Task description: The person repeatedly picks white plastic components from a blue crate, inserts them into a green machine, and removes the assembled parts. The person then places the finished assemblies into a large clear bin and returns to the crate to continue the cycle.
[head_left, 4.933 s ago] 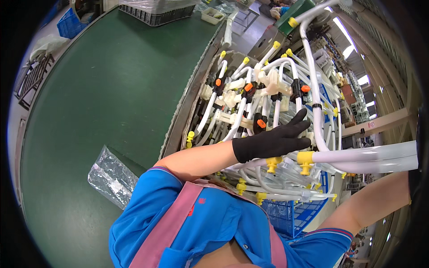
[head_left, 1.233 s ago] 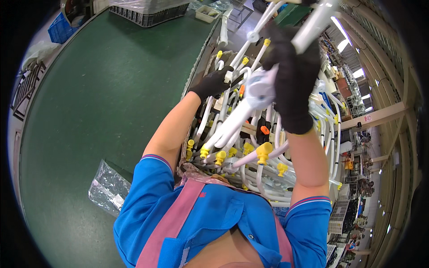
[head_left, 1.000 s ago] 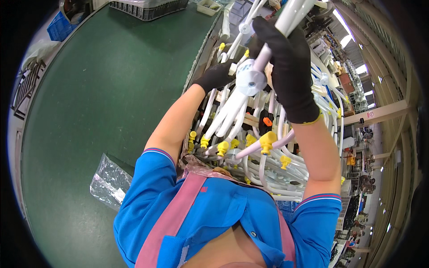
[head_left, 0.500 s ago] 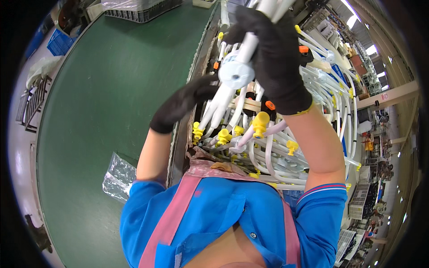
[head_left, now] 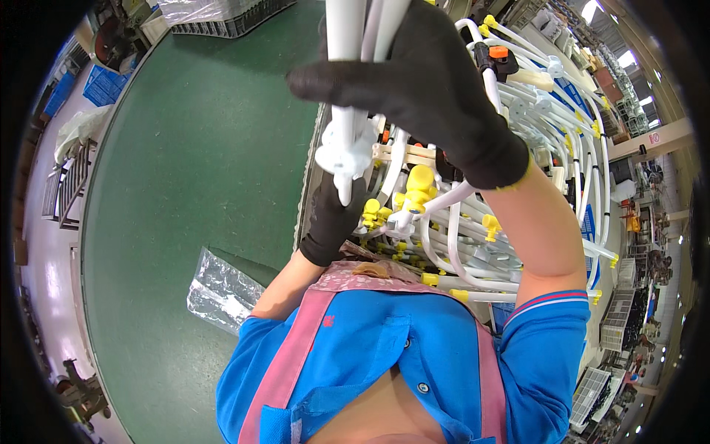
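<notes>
Currently, the gloved right hand (head_left: 414,78) is clasping white tubes (head_left: 345,33) near the edge of the green worktop (head_left: 185,163). Lower down, the gloved left hand (head_left: 333,222) is showing partly behind their pale fitting (head_left: 347,152); whether it is gripping anything, I cannot tell. Yellow-capped tubes (head_left: 454,229) are lying piled to the right.

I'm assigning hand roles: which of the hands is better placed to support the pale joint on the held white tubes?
Left, probably. The left hand is close by the pale joint, though contact is unclear; the right hand grips the white tubes higher in the picture, thumb across them.
</notes>
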